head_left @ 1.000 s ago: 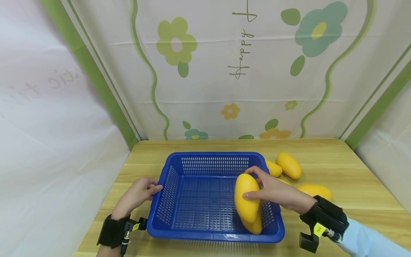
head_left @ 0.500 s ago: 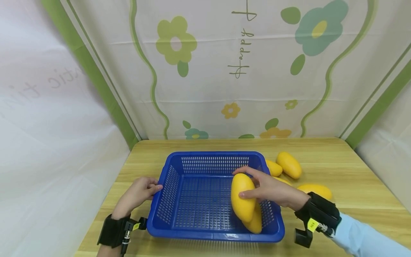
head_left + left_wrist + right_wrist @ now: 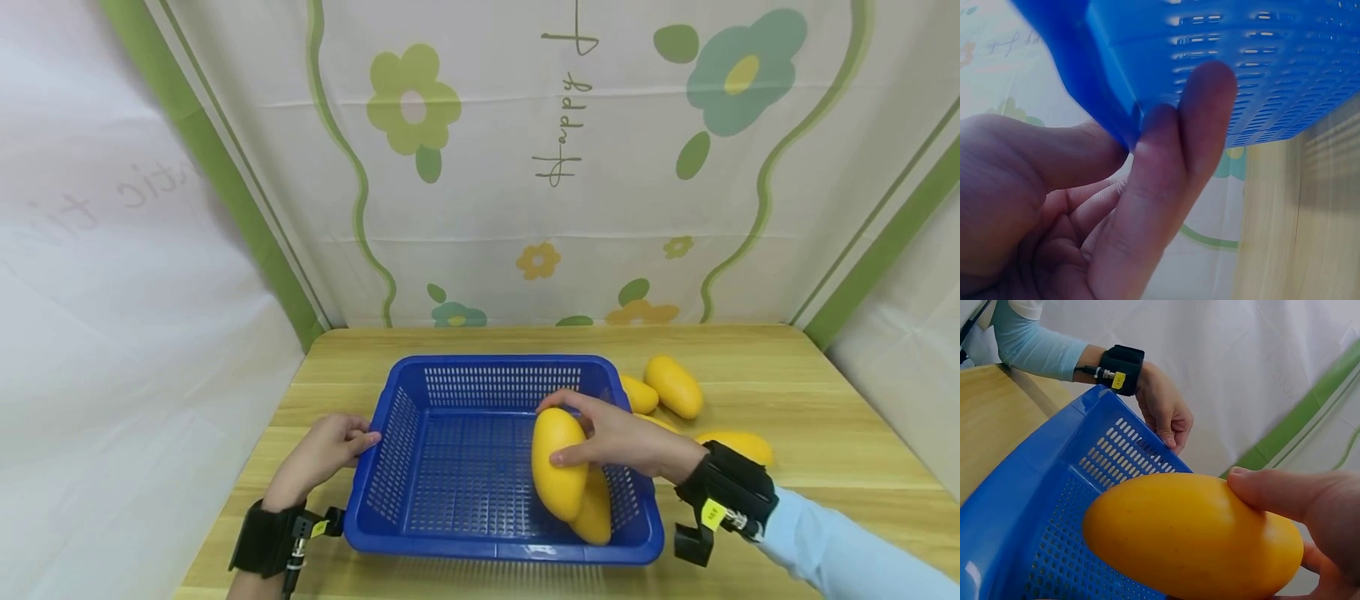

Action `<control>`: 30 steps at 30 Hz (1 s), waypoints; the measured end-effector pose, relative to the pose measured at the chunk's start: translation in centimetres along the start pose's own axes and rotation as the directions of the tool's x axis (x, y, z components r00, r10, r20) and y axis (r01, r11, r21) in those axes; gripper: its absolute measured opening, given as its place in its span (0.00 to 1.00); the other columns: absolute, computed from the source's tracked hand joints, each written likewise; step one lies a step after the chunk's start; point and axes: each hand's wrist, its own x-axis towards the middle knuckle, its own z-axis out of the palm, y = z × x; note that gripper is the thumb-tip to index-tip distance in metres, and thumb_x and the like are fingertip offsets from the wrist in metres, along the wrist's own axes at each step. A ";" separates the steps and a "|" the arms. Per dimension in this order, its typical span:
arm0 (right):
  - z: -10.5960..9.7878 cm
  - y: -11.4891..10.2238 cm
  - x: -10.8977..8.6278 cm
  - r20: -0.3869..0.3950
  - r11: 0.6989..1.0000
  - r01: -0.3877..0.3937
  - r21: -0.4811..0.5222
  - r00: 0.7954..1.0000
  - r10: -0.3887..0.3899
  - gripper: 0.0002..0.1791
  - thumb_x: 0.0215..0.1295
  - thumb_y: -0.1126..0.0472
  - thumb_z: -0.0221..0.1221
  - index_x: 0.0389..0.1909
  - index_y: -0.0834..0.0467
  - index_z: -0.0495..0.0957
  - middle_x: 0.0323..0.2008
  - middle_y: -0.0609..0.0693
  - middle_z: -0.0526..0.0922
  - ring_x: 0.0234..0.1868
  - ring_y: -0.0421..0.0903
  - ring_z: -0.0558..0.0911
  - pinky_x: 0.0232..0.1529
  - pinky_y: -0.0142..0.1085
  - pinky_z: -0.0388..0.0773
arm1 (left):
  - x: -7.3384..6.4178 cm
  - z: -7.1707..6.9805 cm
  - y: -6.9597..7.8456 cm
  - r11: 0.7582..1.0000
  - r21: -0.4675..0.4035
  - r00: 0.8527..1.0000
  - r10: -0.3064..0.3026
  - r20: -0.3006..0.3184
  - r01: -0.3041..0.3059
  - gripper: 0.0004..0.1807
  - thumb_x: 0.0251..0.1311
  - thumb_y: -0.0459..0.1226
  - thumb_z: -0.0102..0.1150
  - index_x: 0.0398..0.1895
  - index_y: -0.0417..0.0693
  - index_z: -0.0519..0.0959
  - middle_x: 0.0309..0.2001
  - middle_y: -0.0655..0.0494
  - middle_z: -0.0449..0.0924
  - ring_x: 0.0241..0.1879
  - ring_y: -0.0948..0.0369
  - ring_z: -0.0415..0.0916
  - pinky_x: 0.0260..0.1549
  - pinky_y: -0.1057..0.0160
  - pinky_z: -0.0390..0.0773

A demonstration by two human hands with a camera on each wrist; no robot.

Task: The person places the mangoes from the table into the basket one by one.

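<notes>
A blue plastic basket (image 3: 480, 548) with slotted walls stands on the wooden table. My left hand (image 3: 324, 457) pinches its left rim, thumb on top and fingers (image 3: 1207, 119) beneath against the outer wall. In the right part of the basket my right hand (image 3: 618, 437) grips a yellow mango (image 3: 558, 467), the thumb across its near side. A second mango (image 3: 595, 510) lies in the basket at the right wall, partly hidden behind the held one. Whether the two touch is unclear. The right wrist view shows the held mango (image 3: 1191, 534) above the basket floor.
Several more mangoes lie on the table right of the basket, among them one at the back (image 3: 673, 387) and one (image 3: 738, 447) behind the right wrist. Printed cloth (image 3: 480, 208) hangs behind the table and at both sides.
My right hand has moved left a little with the mango, away from the basket's right wall, showing more of the second mango. The left hand and basket have stayed put.
</notes>
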 end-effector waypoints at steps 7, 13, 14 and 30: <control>-0.1 0.1 0.6 0.015 1.000 -0.010 -0.013 1.000 0.010 0.35 0.59 0.55 0.71 0.64 0.53 0.65 0.42 0.59 0.81 0.37 0.51 0.80 0.35 0.40 0.78 | 0.0 0.0 0.0 1.000 -0.011 1.000 -0.025 0.007 0.025 0.13 0.73 0.36 0.53 0.44 0.33 0.82 0.32 0.50 0.86 0.33 0.57 0.87 0.35 0.59 0.88; -0.3 0.1 1.3 0.008 0.998 -0.004 -0.062 1.000 0.005 0.33 0.58 0.54 0.72 0.61 0.51 0.66 0.47 0.58 0.79 0.42 0.52 0.80 0.43 0.42 0.79 | -0.1 0.1 0.1 0.998 -0.030 0.998 -0.055 0.001 0.055 0.13 0.73 0.35 0.53 0.45 0.32 0.82 0.33 0.50 0.86 0.34 0.57 0.87 0.36 0.58 0.88; -0.3 0.1 1.4 0.008 0.998 -0.010 -0.065 1.000 0.010 0.33 0.58 0.54 0.72 0.61 0.51 0.66 0.47 0.58 0.79 0.43 0.52 0.80 0.43 0.42 0.79 | -0.1 0.1 0.1 0.998 -0.030 0.998 -0.056 0.000 0.056 0.13 0.73 0.35 0.53 0.45 0.33 0.82 0.33 0.50 0.86 0.34 0.57 0.87 0.36 0.58 0.88; -0.2 -0.1 3.1 0.039 0.987 -0.011 -0.162 0.999 0.018 0.31 0.56 0.55 0.73 0.57 0.51 0.67 0.45 0.55 0.78 0.41 0.51 0.78 0.40 0.40 0.76 | 0.1 0.1 0.1 0.998 -0.026 0.998 -0.063 -0.004 0.063 0.12 0.73 0.35 0.53 0.43 0.34 0.82 0.33 0.50 0.86 0.33 0.58 0.86 0.36 0.59 0.88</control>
